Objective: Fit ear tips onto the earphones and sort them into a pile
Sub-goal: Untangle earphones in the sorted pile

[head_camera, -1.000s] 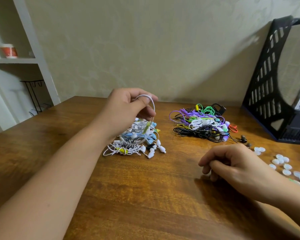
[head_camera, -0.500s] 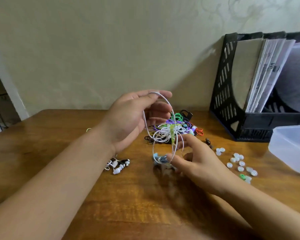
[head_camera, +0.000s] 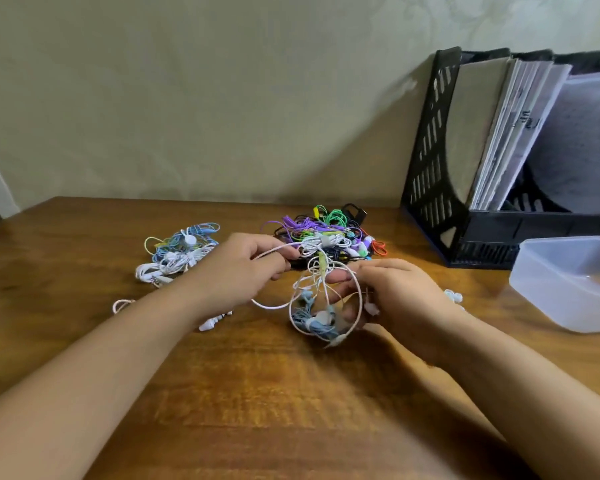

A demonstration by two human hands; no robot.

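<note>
A white earphone cable (head_camera: 321, 289) with blue strands tangled at its lower end hangs in loops between my hands, just above the wooden table (head_camera: 257, 410). My left hand (head_camera: 236, 271) grips one end of the white cable. My right hand (head_camera: 399, 299) holds the loops on the other side, fingers curled round them, with a white earbud (head_camera: 371, 308) at its fingertips. A pile of white and blue earphones (head_camera: 179, 252) lies at the back left. A pile of purple, green and black earphones (head_camera: 329, 237) lies behind my hands. A white ear tip (head_camera: 452, 295) shows past my right wrist.
A clear plastic tub (head_camera: 568, 282) stands at the right edge. A black file rack (head_camera: 437, 168) with papers stands against the wall at the back right. Loose white earbuds (head_camera: 212, 322) and a small cable loop (head_camera: 120, 304) lie beside my left forearm.
My left hand lifted the white earphone off the left pile and carried it right and down. My right hand came up from the table and took hold of its loops.
</note>
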